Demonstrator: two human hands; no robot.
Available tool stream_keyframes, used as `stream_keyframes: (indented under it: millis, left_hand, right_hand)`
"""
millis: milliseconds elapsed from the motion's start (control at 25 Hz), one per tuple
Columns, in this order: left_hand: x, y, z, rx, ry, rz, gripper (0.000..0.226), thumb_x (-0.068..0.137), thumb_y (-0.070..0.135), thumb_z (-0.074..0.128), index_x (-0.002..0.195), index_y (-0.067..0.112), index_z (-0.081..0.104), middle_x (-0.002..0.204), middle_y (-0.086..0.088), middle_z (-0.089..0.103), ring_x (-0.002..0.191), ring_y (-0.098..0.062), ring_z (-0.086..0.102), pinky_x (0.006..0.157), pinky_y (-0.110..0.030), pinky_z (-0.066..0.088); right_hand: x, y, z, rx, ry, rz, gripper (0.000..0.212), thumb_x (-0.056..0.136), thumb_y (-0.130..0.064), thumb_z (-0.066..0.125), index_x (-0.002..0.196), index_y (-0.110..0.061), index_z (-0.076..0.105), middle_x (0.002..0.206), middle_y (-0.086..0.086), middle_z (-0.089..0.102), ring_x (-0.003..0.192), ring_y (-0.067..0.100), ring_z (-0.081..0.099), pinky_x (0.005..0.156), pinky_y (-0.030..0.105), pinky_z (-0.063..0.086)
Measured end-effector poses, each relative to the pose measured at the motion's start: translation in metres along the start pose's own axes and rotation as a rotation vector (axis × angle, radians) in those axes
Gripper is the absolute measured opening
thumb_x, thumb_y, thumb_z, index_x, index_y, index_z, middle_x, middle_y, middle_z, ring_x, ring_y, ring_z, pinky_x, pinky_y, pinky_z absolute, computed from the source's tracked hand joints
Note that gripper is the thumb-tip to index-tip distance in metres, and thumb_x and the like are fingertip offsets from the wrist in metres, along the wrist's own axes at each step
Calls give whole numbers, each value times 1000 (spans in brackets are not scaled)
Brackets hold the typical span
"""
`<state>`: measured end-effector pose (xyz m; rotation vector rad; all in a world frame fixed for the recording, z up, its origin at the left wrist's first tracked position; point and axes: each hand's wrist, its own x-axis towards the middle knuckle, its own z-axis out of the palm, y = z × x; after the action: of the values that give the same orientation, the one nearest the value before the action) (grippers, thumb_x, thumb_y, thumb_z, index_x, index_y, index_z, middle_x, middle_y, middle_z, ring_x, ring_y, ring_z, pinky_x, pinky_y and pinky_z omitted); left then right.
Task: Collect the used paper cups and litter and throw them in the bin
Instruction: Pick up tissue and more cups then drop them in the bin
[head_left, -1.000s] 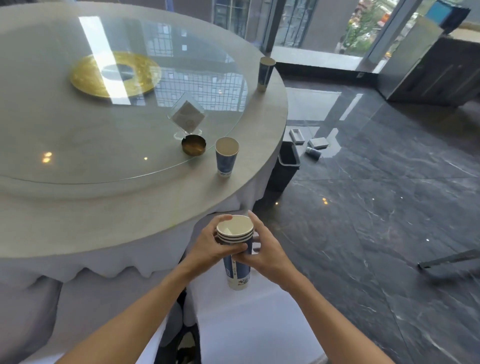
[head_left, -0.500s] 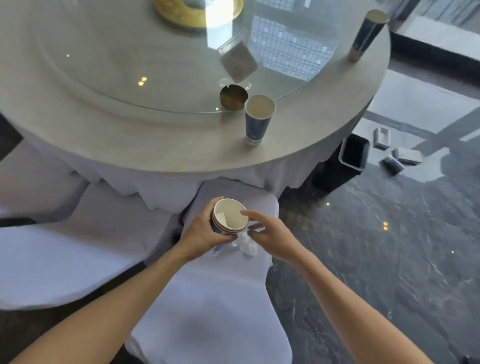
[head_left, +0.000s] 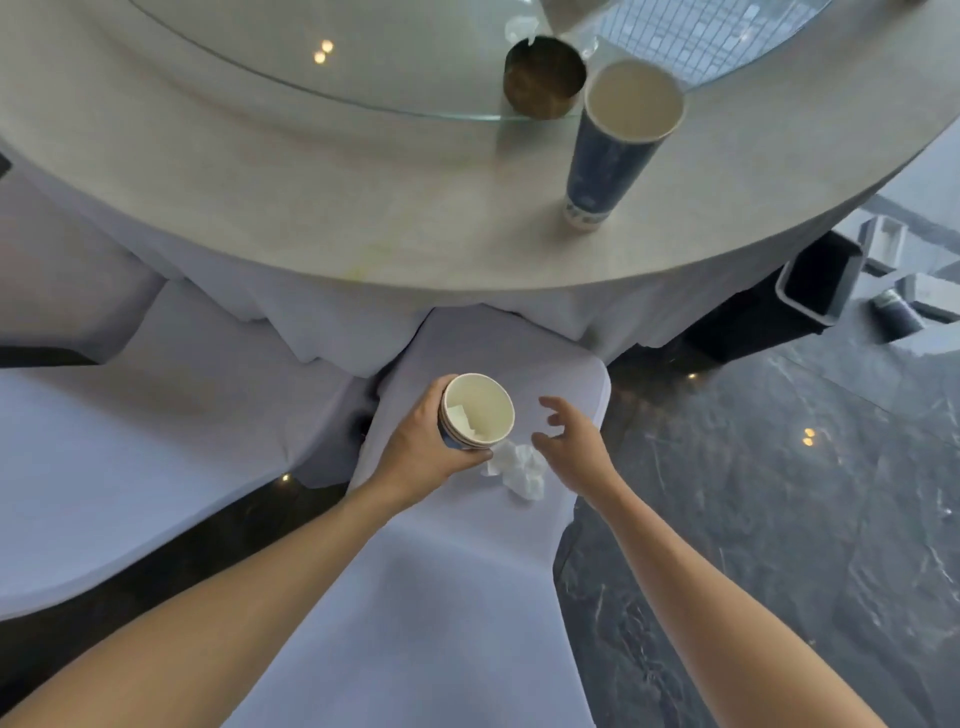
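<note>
My left hand (head_left: 423, 447) grips a stack of nested paper cups (head_left: 478, 410), blue outside and cream inside, with a scrap of paper in the top one. Just right of the stack, a crumpled white tissue (head_left: 519, 470) lies on a white-covered chair seat (head_left: 467, 571). My right hand (head_left: 569, 441) hovers open above and right of the tissue, fingers spread, not touching it. Another blue paper cup (head_left: 613, 140) stands upright near the edge of the round table (head_left: 311, 197). A dark bin (head_left: 815, 286) stands on the floor at the right, beside the table.
A small brass-coloured pot (head_left: 543, 78) sits on the glass turntable (head_left: 415, 52) next to the standing cup. Small boxes and a lying cup (head_left: 893, 312) are on the dark marble floor beyond the bin. Another white-covered chair (head_left: 130, 467) is at the left.
The view has tilted down toward the chair. My right hand has let go of the cup stack and spread open over the tissue; the left hand alone holds the stack.
</note>
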<state>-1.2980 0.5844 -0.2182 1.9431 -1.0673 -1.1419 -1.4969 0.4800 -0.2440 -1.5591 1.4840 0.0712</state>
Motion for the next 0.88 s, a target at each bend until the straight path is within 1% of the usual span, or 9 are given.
stream_keyframes:
  millis: [120, 240, 320, 480, 600, 640, 720, 800, 880]
  left_hand:
    - [20, -25, 6, 31, -53, 1, 87, 67, 26, 98, 140, 29, 51, 133, 15, 62, 123, -9, 58, 99, -23, 49]
    - [37, -47, 12, 95, -67, 4, 92, 64, 28, 98, 143, 29, 51, 138, 9, 60, 127, -14, 56, 106, -35, 50]
    - [43, -60, 17, 110, -74, -23, 95, 63, 31, 98, 144, 31, 49, 139, 6, 58, 128, -16, 56, 106, -35, 49]
    - [44, -77, 25, 99, -92, -53, 96, 64, 30, 99, 145, 33, 47, 139, 9, 57, 127, -11, 54, 104, -26, 47]
    - [39, -84, 29, 77, -89, -80, 94, 65, 29, 98, 144, 34, 47, 138, 11, 57, 127, -9, 54, 104, -25, 46]
    - [37, -84, 30, 75, -87, -86, 94, 65, 30, 98, 144, 35, 47, 138, 12, 57, 127, -10, 54, 104, -26, 47]
    - [30, -82, 33, 77, -82, -90, 94, 65, 32, 98, 144, 35, 47, 139, 11, 57, 128, -12, 55, 105, -28, 49]
    - [20, -73, 35, 83, -91, -95, 95, 64, 33, 97, 144, 36, 46, 139, 10, 56, 127, -13, 55, 106, -32, 50]
    - [11, -52, 33, 99, -112, -89, 93, 63, 36, 96, 142, 39, 46, 137, 10, 56, 126, -15, 56, 107, -37, 51]
  right_hand:
    - [35, 31, 39, -246, -107, 10, 69, 94, -22, 63, 156, -32, 34, 145, 11, 44, 102, 29, 66, 79, 36, 53]
    - [60, 60, 72, -457, -205, -6, 77, 91, -24, 65, 157, -35, 27, 149, 12, 35, 107, 36, 66, 78, 40, 55]
    - [72, 73, 91, -577, -242, -36, 76, 90, -21, 65, 155, -36, 28, 147, 14, 35, 110, 39, 64, 78, 42, 56]
    - [80, 94, 113, -731, -294, -119, 70, 90, -9, 61, 152, -29, 35, 139, 14, 38, 116, 38, 56, 72, 40, 50]
    - [81, 113, 122, -788, -361, -146, 37, 95, -7, 56, 131, -13, 54, 129, 13, 48, 112, 35, 59, 70, 36, 44]
    - [79, 116, 122, -766, -386, -127, 25, 97, -8, 53, 121, -9, 59, 120, 12, 54, 106, 35, 62, 70, 35, 43]
    - [73, 114, 115, -618, -340, -61, 15, 97, -11, 48, 104, -6, 60, 101, 9, 58, 93, 35, 64, 66, 35, 43]
    - [61, 97, 96, -339, -167, 42, 8, 97, -13, 50, 96, -10, 57, 90, 5, 58, 76, 27, 60, 59, 33, 42]
    - [42, 63, 61, -40, 13, 104, 2, 95, -17, 58, 94, -15, 58, 84, 0, 60, 68, 19, 56, 56, 30, 40]
